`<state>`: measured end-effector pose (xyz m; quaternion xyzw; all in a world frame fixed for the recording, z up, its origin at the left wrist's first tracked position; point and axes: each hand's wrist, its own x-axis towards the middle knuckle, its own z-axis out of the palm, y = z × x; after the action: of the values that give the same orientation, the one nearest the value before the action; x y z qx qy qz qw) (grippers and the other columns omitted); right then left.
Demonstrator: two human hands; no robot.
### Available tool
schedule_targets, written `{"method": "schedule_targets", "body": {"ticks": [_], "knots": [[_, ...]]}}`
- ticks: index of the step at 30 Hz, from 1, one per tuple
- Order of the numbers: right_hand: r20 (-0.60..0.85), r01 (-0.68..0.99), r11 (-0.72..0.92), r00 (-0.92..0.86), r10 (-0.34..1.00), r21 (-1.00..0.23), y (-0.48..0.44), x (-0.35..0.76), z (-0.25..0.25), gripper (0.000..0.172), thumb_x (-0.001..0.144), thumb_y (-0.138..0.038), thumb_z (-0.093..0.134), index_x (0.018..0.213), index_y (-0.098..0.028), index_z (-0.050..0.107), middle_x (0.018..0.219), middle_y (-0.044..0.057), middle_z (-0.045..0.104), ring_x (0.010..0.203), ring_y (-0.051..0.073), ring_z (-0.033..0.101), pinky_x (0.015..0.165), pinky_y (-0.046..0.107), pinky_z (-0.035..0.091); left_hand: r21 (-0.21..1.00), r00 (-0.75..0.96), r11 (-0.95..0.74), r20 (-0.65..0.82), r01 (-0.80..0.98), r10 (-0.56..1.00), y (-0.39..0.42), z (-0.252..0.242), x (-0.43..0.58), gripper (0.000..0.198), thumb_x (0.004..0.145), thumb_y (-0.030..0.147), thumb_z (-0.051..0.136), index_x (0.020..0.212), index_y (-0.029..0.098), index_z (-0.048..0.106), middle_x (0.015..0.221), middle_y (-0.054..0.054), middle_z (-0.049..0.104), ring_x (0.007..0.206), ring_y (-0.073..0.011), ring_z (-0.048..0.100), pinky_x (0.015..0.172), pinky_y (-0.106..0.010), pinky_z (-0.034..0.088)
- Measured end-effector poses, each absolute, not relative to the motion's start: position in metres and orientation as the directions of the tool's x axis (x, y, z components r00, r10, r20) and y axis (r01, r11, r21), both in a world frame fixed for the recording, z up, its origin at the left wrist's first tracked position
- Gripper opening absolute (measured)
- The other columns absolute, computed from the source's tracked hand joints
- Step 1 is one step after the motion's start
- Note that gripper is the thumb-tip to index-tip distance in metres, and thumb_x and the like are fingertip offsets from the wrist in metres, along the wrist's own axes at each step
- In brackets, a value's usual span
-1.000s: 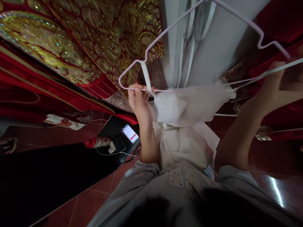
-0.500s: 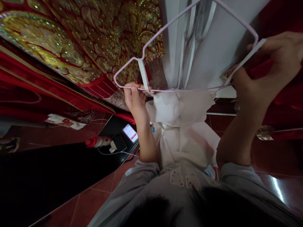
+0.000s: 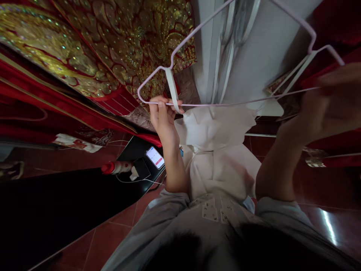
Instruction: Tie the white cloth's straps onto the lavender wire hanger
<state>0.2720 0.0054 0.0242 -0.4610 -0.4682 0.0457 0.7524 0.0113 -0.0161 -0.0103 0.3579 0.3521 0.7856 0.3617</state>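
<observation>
A pale pink clothes hanger [image 3: 197, 31] spans the upper middle, its top beyond the frame. My left hand [image 3: 163, 113] is closed on the lower bar near the left end, its fingers touching a white strap [image 3: 171, 84] looped over the left notch. My right hand [image 3: 335, 99] is at the hanger's right end; its fingers are dark and smeared, so their grip is unclear. A second white strap [image 3: 299, 73] runs over the right notch. Below the bar hangs a white garment [image 3: 214, 126] with a ruffled top, both straps leading down to it.
Gold-sequined red garments [image 3: 118, 49] hang at the upper left. Behind the hanger is a pale grey panel with handles [image 3: 225, 67]. A black tabletop [image 3: 70, 203] on the left bears a lit phone [image 3: 155, 157], a red-capped bottle [image 3: 113, 168] and a cable. Red cloth hangs at right.
My right hand has moved right, off the strap it was stretching out. That strap now sits over the hanger's right notch. My left hand has stayed nearly still.
</observation>
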Motion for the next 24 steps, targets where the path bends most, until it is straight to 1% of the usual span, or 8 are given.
{"method": "schedule_targets", "body": {"ticks": [2,5,7,10,15,18,21,24], "knots": [[0.784,0.425,0.673,0.166,0.599,-0.605,-0.010,0.254,0.017,0.010,0.087,-0.038,0.071,0.090,-0.029,0.074,0.086,0.000,0.068,0.085,0.018,0.064,0.080,0.042,0.053,0.810,-0.493,-0.508,0.328,-0.291,0.806,-0.017,-0.011,0.012,0.022,0.107,0.038,0.059,0.090,0.025,0.053,0.077,-0.001,0.072,0.061,-0.0152,0.061,0.066,-0.028,0.053],[0.573,0.456,0.644,-0.304,0.761,-0.614,-0.021,0.233,0.004,0.022,0.092,-0.028,0.065,0.113,-0.030,0.073,0.118,0.005,0.071,0.078,0.014,0.063,0.070,0.036,0.056,0.829,-0.516,-0.511,0.344,-0.225,0.785,-0.016,-0.014,0.012,0.023,0.105,0.045,0.063,0.094,0.026,0.055,0.082,-0.001,0.075,0.064,-0.0162,0.062,0.068,-0.029,0.052],[0.510,0.471,0.591,-0.302,0.806,-0.655,-0.022,0.225,-0.006,0.020,0.092,-0.029,0.067,0.111,-0.030,0.073,0.129,0.006,0.066,0.070,0.011,0.057,0.067,0.034,0.057,0.831,-0.502,-0.516,0.362,-0.207,0.785,-0.015,-0.015,0.010,0.025,0.101,0.048,0.068,0.097,0.026,0.058,0.085,-0.002,0.077,0.066,-0.0166,0.063,0.069,-0.029,0.052],[0.562,0.444,0.570,-0.165,0.810,-0.691,-0.023,0.219,-0.019,0.013,0.092,-0.030,0.068,0.104,-0.031,0.075,0.125,0.006,0.065,0.065,0.010,0.050,0.065,0.035,0.057,0.870,-0.449,-0.460,0.344,-0.177,0.825,-0.021,-0.015,0.007,0.030,0.100,0.054,0.067,0.099,0.024,0.064,0.089,-0.004,0.079,0.072,-0.0175,0.068,0.070,-0.030,0.051],[0.604,0.394,0.572,-0.051,0.795,-0.720,-0.024,0.212,-0.028,0.010,0.093,-0.032,0.067,0.099,-0.030,0.075,0.120,0.006,0.065,0.066,0.012,0.048,0.062,0.034,0.055,0.952,-0.231,-0.306,0.299,0.006,0.926,-0.052,-0.001,-0.003,0.060,0.107,0.069,0.043,0.094,0.020,0.077,0.086,-0.008,0.078,0.093,-0.0251,0.073,0.088,-0.038,0.054],[0.606,0.377,0.575,-0.043,0.794,-0.726,-0.021,0.210,-0.030,0.011,0.092,-0.031,0.067,0.100,-0.031,0.074,0.116,0.005,0.065,0.069,0.012,0.050,0.060,0.033,0.053,0.943,-0.098,-0.311,0.323,0.120,0.941,-0.067,0.013,-0.010,0.053,0.106,0.063,0.051,0.101,0.020,0.084,0.097,-0.012,0.080,0.092,-0.0268,0.067,0.085,-0.040,0.053],[0.615,0.357,0.586,-0.041,0.787,-0.727,-0.019,0.210,-0.030,0.012,0.092,-0.030,0.067,0.102,-0.032,0.074,0.114,0.005,0.064,0.074,0.014,0.054,0.059,0.032,0.052,0.920,-0.053,-0.372,0.368,-0.122,0.928,-0.066,0.030,-0.014,0.046,0.101,0.061,0.062,0.110,0.022,0.084,0.104,-0.011,0.080,0.061,-0.0171,0.048,0.052,-0.033,0.043],[0.631,0.331,0.610,-0.054,0.774,-0.720,-0.020,0.210,-0.031,0.016,0.093,-0.027,0.066,0.106,-0.031,0.073,0.113,0.005,0.064,0.074,0.013,0.055,0.059,0.031,0.051,0.807,-0.115,-0.365,0.354,-0.465,0.928,-0.051,0.043,-0.021,0.055,0.109,0.061,0.045,0.115,0.019,0.080,0.116,-0.007,0.079,0.049,-0.0088,0.030,0.038,-0.028,0.028]]}}
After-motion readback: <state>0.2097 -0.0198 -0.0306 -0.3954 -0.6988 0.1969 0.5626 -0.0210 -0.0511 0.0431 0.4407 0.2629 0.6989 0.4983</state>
